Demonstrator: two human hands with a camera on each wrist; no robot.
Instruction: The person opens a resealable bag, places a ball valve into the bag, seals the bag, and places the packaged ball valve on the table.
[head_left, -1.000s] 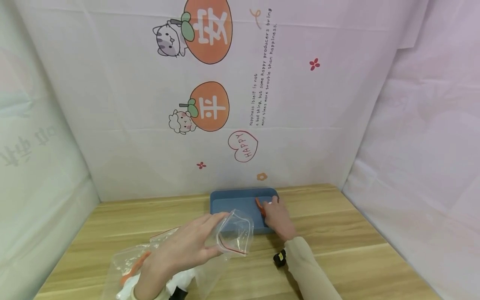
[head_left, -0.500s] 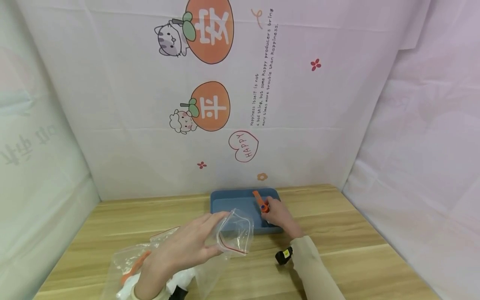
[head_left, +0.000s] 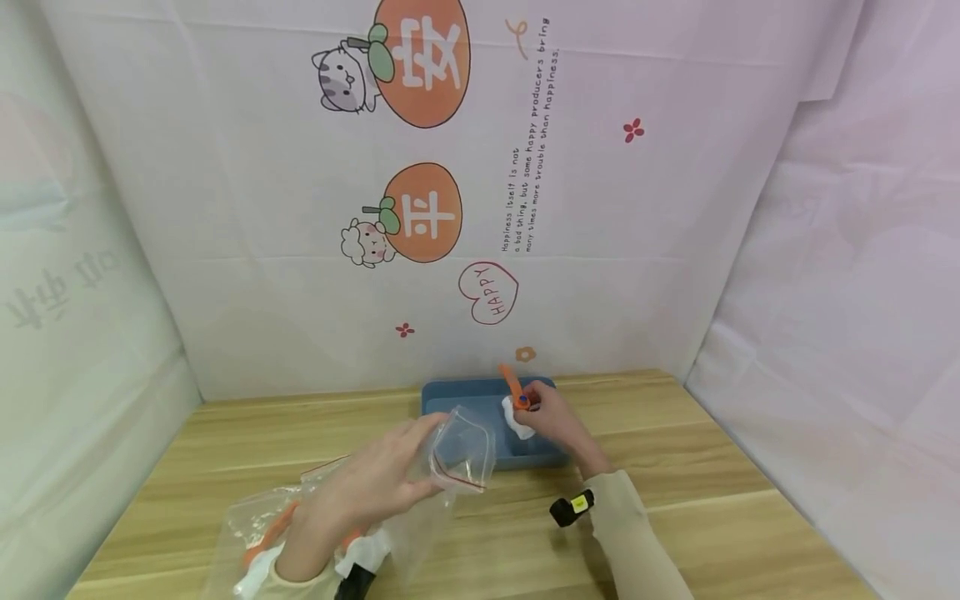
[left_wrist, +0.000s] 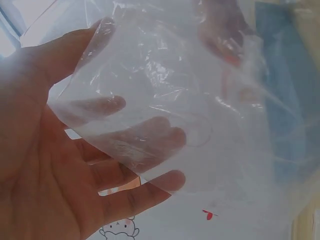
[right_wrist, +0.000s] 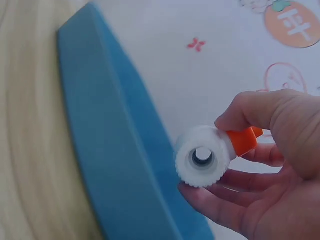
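Note:
My right hand [head_left: 555, 414] pinches a white plastic ball valve [head_left: 517, 421] with an orange lever, raised over the blue tray [head_left: 459, 406]. In the right wrist view the valve's round ribbed end [right_wrist: 200, 162] and open bore face the camera, the thumb on top and fingers below. My left hand [head_left: 371, 475] holds a clear zip-lock bag [head_left: 468, 454] by its mouth, which gapes toward the tray. Through the film [left_wrist: 210, 120] in the left wrist view, the thumb tip and spread fingertips show.
Under my left forearm lies clear plastic bagging [head_left: 236, 512] with an orange lever [head_left: 273, 532] and white fittings [head_left: 367, 550] showing. The wooden table [head_left: 697, 467] meets a printed white cloth wall [head_left: 600, 292] behind the tray. A black wrist camera [head_left: 572, 507] hangs at the right sleeve.
My right hand has lifted the valve up from within the tray, turning its white body into view. The left hand and bag have shifted only slightly.

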